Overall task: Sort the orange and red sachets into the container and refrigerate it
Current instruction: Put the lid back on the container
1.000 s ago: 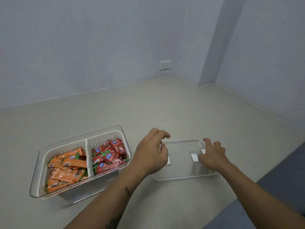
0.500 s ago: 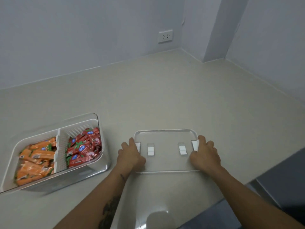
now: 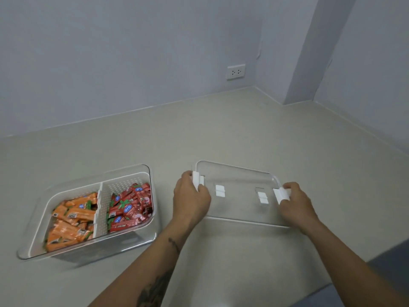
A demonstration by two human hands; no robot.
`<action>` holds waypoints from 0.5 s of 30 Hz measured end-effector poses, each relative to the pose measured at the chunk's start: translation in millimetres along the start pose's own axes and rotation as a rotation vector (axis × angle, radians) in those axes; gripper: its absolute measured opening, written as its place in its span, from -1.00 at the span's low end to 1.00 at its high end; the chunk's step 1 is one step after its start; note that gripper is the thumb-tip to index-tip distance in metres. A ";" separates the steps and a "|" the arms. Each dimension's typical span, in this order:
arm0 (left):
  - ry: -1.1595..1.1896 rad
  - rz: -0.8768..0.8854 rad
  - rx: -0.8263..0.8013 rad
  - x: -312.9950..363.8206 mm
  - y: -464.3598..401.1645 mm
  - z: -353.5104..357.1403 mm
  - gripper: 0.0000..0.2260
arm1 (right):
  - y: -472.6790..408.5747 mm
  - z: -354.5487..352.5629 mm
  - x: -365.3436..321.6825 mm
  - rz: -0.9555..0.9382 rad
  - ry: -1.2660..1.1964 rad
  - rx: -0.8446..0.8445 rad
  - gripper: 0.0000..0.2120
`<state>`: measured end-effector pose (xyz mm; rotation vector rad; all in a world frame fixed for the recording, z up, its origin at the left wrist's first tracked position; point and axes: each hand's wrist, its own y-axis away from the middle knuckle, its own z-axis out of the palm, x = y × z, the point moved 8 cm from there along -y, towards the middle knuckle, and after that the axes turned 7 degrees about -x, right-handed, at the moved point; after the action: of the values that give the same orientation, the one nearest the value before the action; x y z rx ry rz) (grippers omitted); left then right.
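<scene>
A clear container [image 3: 152, 193] with a white slotted insert sits on the counter at the left. Orange sachets [image 3: 70, 220] fill its left compartment and red sachets [image 3: 130, 207] fill its right one. To its right is the clear lid [image 3: 239, 185] with white clips. My left hand [image 3: 190, 196] grips the lid's left end at a white clip. My right hand [image 3: 294, 202] grips the right end at the other white clip. The lid looks slightly tilted, its far edge raised off the counter.
The beige counter [image 3: 221, 134] runs back to pale walls, with a white power socket [image 3: 236, 72] on the back wall and a wall corner at the right. A dark grey surface [image 3: 389, 269] lies beyond the counter's near right edge.
Both hands went from reaching for the lid to gripping its two ends at the white clips. The camera view shifted, and the lid now sits a little farther from the container.
</scene>
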<state>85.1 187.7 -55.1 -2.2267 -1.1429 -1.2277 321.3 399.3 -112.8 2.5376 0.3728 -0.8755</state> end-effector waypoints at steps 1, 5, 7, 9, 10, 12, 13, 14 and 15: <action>0.024 0.037 0.037 9.1 0.1 -9.0 -0.68 | 0.2 -4.9 -6.8 -0.026 -0.048 0.027 -0.59; 0.116 0.107 0.160 28.1 -1.1 -57.0 -0.64 | 1.2 -20.8 -50.0 -0.087 -0.253 0.093 -0.62; 0.115 0.103 0.220 25.8 -0.9 -84.1 -0.64 | 0.3 -18.6 -74.7 -0.060 -0.479 0.061 -0.64; 0.128 0.106 0.264 17.8 3.6 -111.4 -0.62 | 3.8 -10.2 -104.3 -0.067 -0.594 0.003 -0.66; 0.130 0.100 0.283 10.7 6.4 -125.0 -0.62 | 7.7 -4.0 -120.3 -0.089 -0.593 -0.031 -0.66; 0.130 0.068 0.328 -9.5 13.2 -154.4 -0.66 | 20.9 11.6 -154.0 -0.157 -0.571 -0.091 -0.63; 0.133 0.053 0.355 -20.4 17.8 -169.8 -0.68 | 29.9 20.2 -171.3 -0.197 -0.550 -0.114 -0.62; 0.125 0.034 0.383 -33.7 21.6 -185.3 -0.70 | 38.7 29.5 -187.4 -0.238 -0.524 -0.134 -0.60; 0.105 0.018 0.407 -44.9 26.4 -200.4 -0.72 | 48.4 39.5 -202.8 -0.279 -0.493 -0.153 -0.58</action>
<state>-15.7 24.3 22.5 -1.8452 -1.2036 -0.9860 164.1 315.7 2.8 2.0669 0.6121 -1.4706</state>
